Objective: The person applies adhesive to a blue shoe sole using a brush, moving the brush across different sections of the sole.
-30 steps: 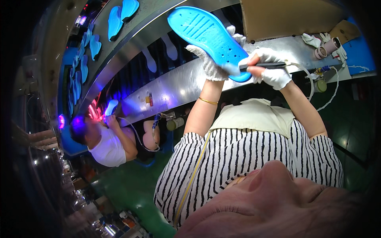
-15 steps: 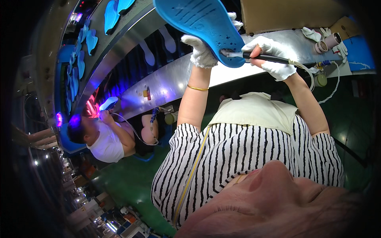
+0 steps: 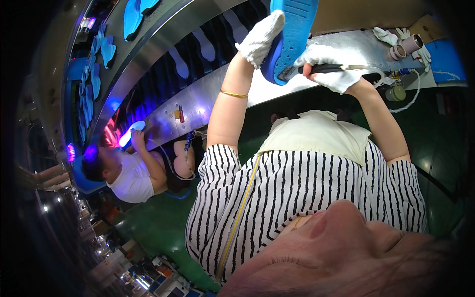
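Observation:
In my gloved left hand (image 3: 263, 40) is a blue shoe sole (image 3: 297, 37) dotted with small holes, gripped by its left edge and standing steeply tilted above the metal bench. My gloved right hand (image 3: 334, 79) is closed round a black-handled brush (image 3: 324, 68), with bare fingertips poking out of the glove. A pale hose (image 3: 368, 69) runs from the rear of the handle. The brush's bristles (image 3: 285, 74) are at the sole's lower end. The sole's far end goes out of view at the top.
More blue soles (image 3: 107, 49) lie on a conveyor (image 3: 116, 27) at far left. Pale sole shapes (image 3: 203, 44) lie on a dark rack. A co-worker (image 3: 131, 171) sits at left with a lit sole (image 3: 132, 132). A cup (image 3: 410, 44) and spare gloves (image 3: 386, 35) rest at right.
The sole has turned from a leftward slant to nearly upright, its side edge now showing. My left hand has moved up and right with it. The brush has stayed at its lower end.

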### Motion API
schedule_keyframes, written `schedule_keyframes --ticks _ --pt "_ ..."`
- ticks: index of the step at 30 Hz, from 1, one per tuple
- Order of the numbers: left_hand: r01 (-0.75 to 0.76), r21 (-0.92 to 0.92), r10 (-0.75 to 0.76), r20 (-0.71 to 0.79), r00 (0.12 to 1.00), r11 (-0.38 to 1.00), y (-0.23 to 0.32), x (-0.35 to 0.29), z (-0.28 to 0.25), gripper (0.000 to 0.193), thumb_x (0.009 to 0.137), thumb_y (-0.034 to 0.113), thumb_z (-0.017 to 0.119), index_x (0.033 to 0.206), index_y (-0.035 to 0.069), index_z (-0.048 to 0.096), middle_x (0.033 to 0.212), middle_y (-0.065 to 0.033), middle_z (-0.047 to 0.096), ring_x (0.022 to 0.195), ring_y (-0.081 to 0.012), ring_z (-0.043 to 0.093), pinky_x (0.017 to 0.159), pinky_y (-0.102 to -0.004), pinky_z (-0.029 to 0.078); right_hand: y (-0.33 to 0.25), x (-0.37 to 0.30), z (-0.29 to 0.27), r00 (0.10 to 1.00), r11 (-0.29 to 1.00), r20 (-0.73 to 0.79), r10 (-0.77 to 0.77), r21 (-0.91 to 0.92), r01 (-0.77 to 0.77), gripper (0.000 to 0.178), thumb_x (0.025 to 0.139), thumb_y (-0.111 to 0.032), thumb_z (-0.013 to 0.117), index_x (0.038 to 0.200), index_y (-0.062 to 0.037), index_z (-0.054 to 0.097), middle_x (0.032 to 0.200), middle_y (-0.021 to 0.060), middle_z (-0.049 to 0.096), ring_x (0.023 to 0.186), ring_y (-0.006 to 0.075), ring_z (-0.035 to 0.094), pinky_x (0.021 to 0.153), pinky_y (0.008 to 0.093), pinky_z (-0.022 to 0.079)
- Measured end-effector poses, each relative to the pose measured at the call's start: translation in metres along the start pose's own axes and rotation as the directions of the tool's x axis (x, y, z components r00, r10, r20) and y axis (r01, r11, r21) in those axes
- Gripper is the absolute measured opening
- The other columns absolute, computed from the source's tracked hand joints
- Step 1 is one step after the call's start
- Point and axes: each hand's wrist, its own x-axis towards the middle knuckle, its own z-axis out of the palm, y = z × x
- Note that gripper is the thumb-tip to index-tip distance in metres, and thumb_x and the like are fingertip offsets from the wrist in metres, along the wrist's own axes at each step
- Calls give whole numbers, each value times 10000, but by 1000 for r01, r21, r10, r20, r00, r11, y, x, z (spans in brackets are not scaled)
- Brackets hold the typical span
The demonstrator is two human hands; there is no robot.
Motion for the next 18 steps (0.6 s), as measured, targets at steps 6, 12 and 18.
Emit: schedule_keyframes --ticks 6,12,18 --pt "230 96 -195 -284 939 969 -1 5 5 599 836 509 638 1192 32 572 1065 -103 632 940 -172 612 831 -299 507 2 10 -15 982 976 153 110 172 -136 91 686 20 669 756 -30 639 817 60 649 778 128 607 700 254 493" --pt "263 100 -232 -252 940 960 -3 16 -14 683 819 551 632 1248 28 544 1115 -135 618 947 -203 610 847 -332 504 16 15 -11 993 974 57 -101 -196 110 108 716 -16 671 800 -49 611 866 64 628 780 165 604 717 281 488" --pt "229 84 -206 -219 954 970 6 11 -9 664 826 549 622 1262 55 537 1100 -114 617 941 -183 604 826 -317 514 10 23 -31 999 961 30 25 273 -32 110 745 -29 697 807 -67 615 799 35 605 758 154 583 750 256 494"
